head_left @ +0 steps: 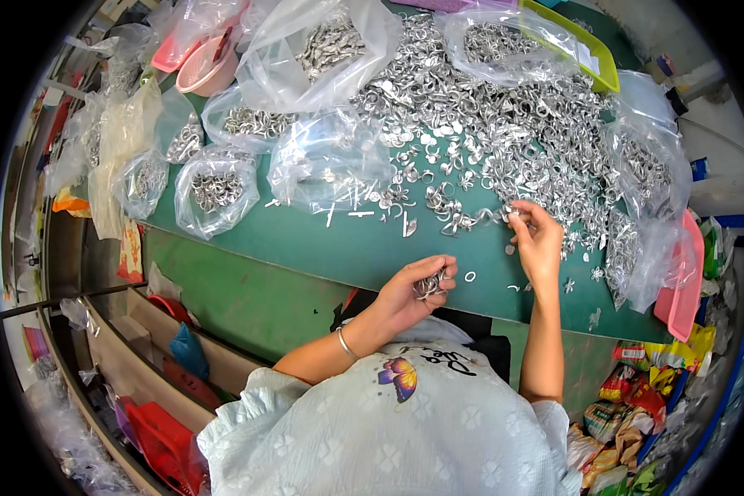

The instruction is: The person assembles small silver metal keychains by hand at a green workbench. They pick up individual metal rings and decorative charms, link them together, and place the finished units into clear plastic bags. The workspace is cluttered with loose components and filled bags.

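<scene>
Near the centre, the left hand [399, 299] curls around rings [429, 286], while the right hand [539, 245] pinches a metal piece [510, 212] at the lower edge of the pile [541, 145]. Bags [216, 207] flank the pile on the worktop [306, 246], upper left and right, with a pink tray [693, 285] far right.

Pale blue top [347, 455]: dark script lettering [448, 362], partly legible | printed packets [624, 387]: illegible

a red basket [159, 438] sits at lower left and colourful packets [635, 392] lie at lower right
</scene>
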{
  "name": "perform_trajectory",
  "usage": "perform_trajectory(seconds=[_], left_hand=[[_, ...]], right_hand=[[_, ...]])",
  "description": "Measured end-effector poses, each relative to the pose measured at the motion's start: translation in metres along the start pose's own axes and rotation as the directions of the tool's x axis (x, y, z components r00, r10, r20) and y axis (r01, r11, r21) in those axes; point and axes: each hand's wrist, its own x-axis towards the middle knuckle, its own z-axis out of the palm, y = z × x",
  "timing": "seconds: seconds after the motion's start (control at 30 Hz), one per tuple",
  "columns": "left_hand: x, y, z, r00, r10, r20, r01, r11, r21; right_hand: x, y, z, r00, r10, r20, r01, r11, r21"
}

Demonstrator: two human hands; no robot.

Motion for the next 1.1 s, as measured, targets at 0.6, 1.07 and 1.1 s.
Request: perform_trajectory(seconds=[0.6,1.07,1.1], left_hand=[[0.009,-0.004,0.026,0.965,0.26,-0.044,-0.192,0.809,0.555],[0.009,0.0,0.027,0.963,0.264,0.045,-0.24,0.775,0.584],[0.008,0.004,0.028,0.973,0.221,0.07,-0.225,0.824,0.52]], right_hand=[[-0.029,-0.008,0.006,0.894,0.048,0.446,-0.393,0.566,0.725],[-0.057,-0.029,0.017,0.988,-0.005,0.155,-0.091,0.789,0.607],[-0.058,-0.03,0.016,0.989,-0.05,0.14,-0.042,0.807,0.589]])
